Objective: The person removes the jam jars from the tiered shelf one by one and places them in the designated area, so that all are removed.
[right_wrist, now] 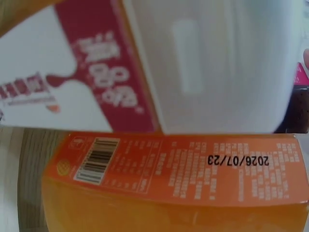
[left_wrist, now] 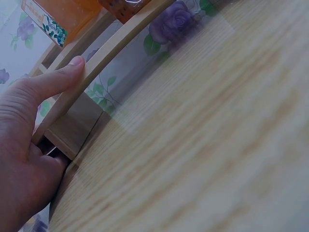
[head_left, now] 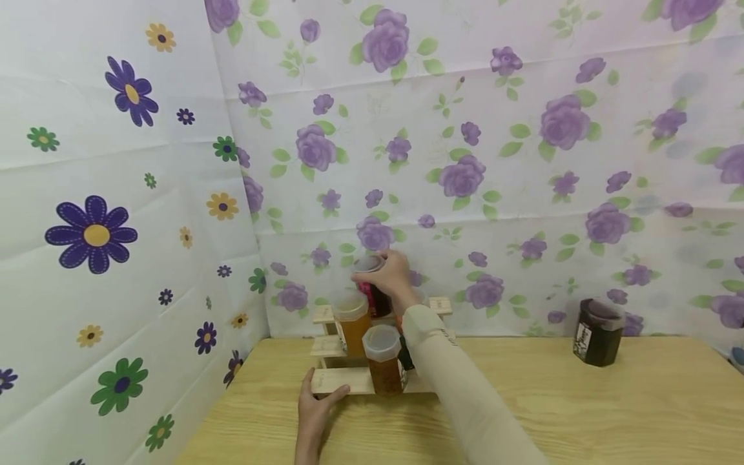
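Note:
My left hand (head_left: 314, 413) grips the front left end of a small stepped wooden rack (head_left: 341, 381). In the left wrist view its thumb lies on the lowest board's edge, with fingers partly hidden beneath. At the rack's back, my right hand (head_left: 395, 279) holds a dark jar with a pink label (head_left: 379, 303) by its pale lid. In front of that jar stands an amber jar (head_left: 356, 332), and a reddish-brown jar (head_left: 386, 374) with a frosted lid sits on the lowest step. In the right wrist view, an orange-labelled jar (right_wrist: 193, 169) lies close below a white-lidded jar (right_wrist: 212, 63).
A dark jar (head_left: 599, 332) stands apart on the wooden table (head_left: 523, 400), near the back at right. Flower-printed cloth (head_left: 465, 226) rises right behind the rack, and another printed cloth (head_left: 174, 271) borders the left side. My right sleeve passes over the rack's right part.

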Demonstrator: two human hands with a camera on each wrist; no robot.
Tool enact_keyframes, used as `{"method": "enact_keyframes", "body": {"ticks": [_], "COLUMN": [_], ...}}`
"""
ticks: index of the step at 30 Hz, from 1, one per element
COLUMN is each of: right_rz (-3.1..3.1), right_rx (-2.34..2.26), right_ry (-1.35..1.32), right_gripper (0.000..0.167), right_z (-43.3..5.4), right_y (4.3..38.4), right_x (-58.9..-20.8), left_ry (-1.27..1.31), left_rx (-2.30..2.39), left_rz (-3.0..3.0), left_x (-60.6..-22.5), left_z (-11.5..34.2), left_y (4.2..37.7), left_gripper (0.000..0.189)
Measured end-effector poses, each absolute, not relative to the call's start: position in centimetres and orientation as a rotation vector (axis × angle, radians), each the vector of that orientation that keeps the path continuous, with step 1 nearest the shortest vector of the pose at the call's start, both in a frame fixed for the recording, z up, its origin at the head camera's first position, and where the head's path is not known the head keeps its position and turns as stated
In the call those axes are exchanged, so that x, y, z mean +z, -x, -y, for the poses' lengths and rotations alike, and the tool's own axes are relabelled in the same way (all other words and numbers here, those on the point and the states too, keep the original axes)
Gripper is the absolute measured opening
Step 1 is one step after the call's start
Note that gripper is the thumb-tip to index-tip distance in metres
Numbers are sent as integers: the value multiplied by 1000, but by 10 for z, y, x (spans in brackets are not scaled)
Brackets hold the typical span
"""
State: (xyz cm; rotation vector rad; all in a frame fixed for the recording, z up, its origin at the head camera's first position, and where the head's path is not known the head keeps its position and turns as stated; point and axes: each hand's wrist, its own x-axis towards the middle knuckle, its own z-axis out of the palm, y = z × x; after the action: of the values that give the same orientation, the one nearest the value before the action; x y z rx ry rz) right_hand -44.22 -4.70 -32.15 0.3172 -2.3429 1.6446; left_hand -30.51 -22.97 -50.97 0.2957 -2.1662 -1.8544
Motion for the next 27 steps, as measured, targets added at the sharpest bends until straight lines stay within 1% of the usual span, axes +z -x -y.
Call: {"method": "enact_keyframes", "body": {"ticks": [5, 12, 16, 22, 27], "right_rz": [2321, 2332, 2305, 2188, 2236], "right_rx": [1646, 1570, 1560, 1552, 1453], "right_ry": [-306, -370, -370, -297, -288], "right_gripper": [78, 81, 81, 78, 79], "right_z": [48, 48, 40, 18, -17], "right_y": [446, 450, 452, 460, 466], "right_x": [-325, -324, -321, -310, -296], "left_ry": [-281, -265, -243, -235, -246], "left_rx": [-1864, -1859, -1851, -1844, -1851], "left_rz": [2145, 2115, 2125, 2127, 2123], "left_x": [-512, -513, -512, -511, -512], "left_z": [228, 228, 224, 224, 227], "left_y": [304, 302, 305, 305, 303], "left_gripper": [109, 107, 107, 107, 108]}}
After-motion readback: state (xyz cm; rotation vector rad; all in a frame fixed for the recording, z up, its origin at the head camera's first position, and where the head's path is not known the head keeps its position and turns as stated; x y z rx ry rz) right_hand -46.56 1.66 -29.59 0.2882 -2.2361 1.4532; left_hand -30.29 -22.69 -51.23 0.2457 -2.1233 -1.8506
